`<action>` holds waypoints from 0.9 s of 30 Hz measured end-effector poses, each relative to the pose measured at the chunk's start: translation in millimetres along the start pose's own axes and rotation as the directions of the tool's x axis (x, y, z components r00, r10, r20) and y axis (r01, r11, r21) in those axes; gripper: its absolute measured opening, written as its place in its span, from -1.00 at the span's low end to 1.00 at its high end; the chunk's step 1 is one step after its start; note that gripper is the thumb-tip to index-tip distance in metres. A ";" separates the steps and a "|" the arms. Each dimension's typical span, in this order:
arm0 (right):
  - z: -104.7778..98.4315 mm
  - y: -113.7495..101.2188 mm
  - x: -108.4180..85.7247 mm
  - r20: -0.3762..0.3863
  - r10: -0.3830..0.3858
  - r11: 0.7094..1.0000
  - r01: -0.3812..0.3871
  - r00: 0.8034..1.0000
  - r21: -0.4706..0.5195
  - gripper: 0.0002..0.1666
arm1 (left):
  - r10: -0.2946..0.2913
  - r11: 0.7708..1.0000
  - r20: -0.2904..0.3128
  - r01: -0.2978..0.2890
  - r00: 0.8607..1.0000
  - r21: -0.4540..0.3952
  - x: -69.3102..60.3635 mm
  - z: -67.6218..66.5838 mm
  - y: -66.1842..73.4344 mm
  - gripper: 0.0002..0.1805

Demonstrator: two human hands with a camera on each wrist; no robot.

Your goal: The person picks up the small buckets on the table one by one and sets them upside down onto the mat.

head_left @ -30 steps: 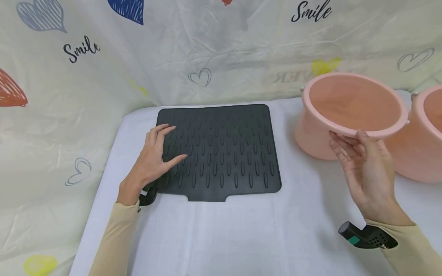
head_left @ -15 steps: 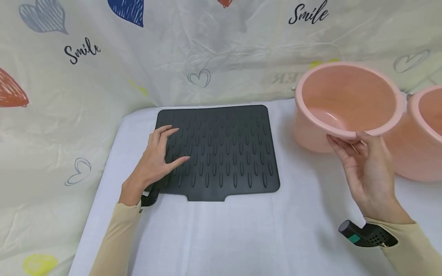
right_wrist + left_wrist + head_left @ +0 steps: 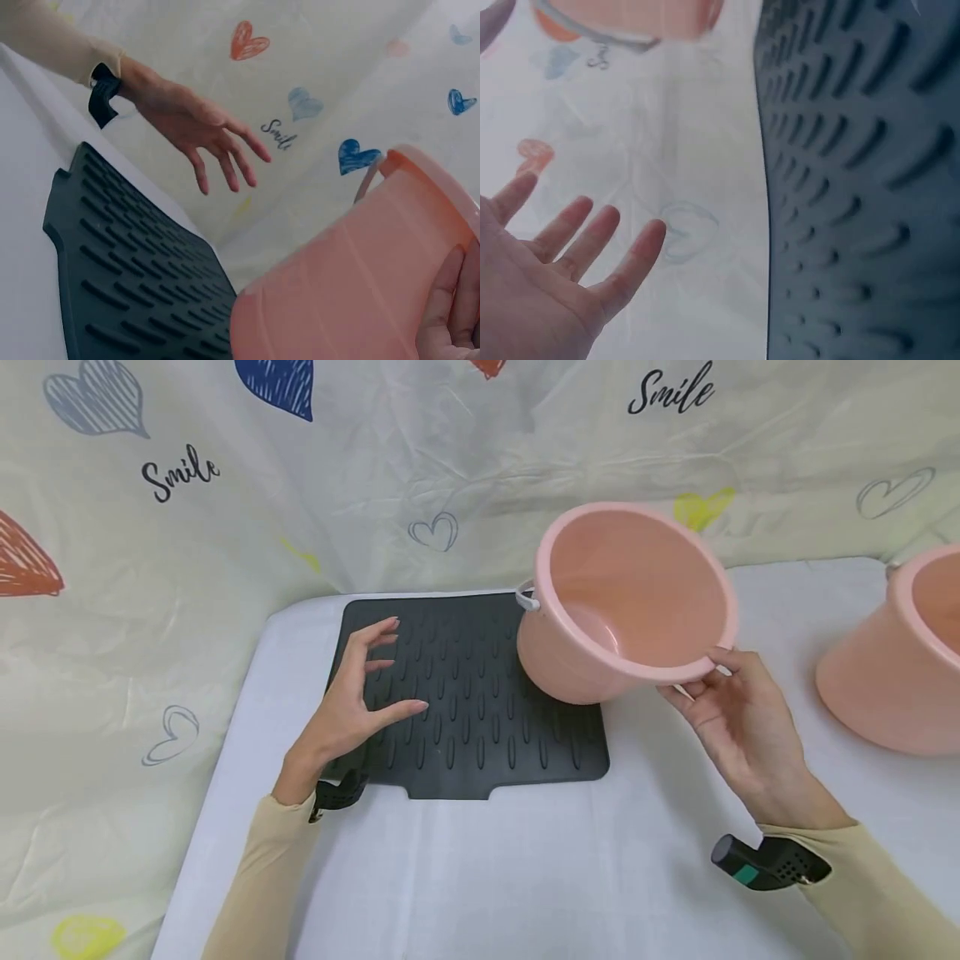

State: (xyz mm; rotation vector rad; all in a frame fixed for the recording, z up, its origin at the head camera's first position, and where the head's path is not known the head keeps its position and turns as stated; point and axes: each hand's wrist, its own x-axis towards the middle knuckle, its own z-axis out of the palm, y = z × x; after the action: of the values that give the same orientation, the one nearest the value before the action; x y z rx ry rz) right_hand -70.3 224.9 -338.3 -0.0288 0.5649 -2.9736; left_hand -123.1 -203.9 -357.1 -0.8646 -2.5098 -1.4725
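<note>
A pink bucket (image 3: 562, 652) with a pale wire handle is tilted over the right part of a black ribbed mat (image 3: 465, 752). My right hand (image 3: 750, 739) grips its near right rim, thumb on top and fingers beneath. In the right wrist view, some of those fingers (image 3: 442, 315) lie against the bucket's wall (image 3: 330, 277). Above the mat's left side, my left hand (image 3: 341, 710) holds nothing, its thumb and fingers spread apart. The right wrist view shows that left hand (image 3: 191, 124) raised clear of the mat. Whether the bucket's base touches the mat, I cannot tell.
A second pink bucket (image 3: 877, 693) stands at the right edge of the white-covered table (image 3: 525, 877), partly out of frame. Behind the table hangs a pale sheet (image 3: 510, 468) printed with hearts and "Smile".
My right hand has carried the bucket left, away from the second bucket and over the mat; its wire handle now shows. The left hand has moved slightly right, fingers still spread.
</note>
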 end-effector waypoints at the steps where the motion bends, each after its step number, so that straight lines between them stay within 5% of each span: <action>1: 2.5 2.3 0.4 0.018 0.007 1.000 -0.007 1.000 -0.006 -0.30 | 0.006 0.999 -0.004 -0.006 1.000 -0.033 0.8 0.1 1.2 0.10; 9: 22.0 16.2 2.4 0.151 0.067 0.997 -0.062 0.986 -0.042 -0.27 | 0.074 0.969 -0.019 -0.076 0.997 -0.233 8.1 3.3 8.7 0.18; 15: 24.2 24.5 5.9 0.199 0.125 0.992 -0.130 0.972 0.011 -0.33 | 0.101 0.946 -0.061 -0.115 0.993 -0.303 13.4 11.5 14.1 0.36; 22: 17.9 33.3 10.1 0.301 0.203 0.937 -0.274 0.932 0.217 -0.58 | 0.127 0.922 -0.042 -0.134 0.991 -0.362 21.2 22.6 21.7 0.43; 27: 18.9 39.6 13.2 0.349 0.248 0.922 -0.331 0.904 0.202 -0.58 | 0.194 0.881 -0.030 -0.187 0.981 -0.435 25.2 25.9 27.2 0.48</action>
State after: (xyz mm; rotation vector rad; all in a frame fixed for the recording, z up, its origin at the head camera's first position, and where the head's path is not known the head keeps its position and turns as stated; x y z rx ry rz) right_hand -78.3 179.9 -335.3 -0.3605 0.1251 -2.6437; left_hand -125.1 -161.8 -340.7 -1.1482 -2.0507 -1.9949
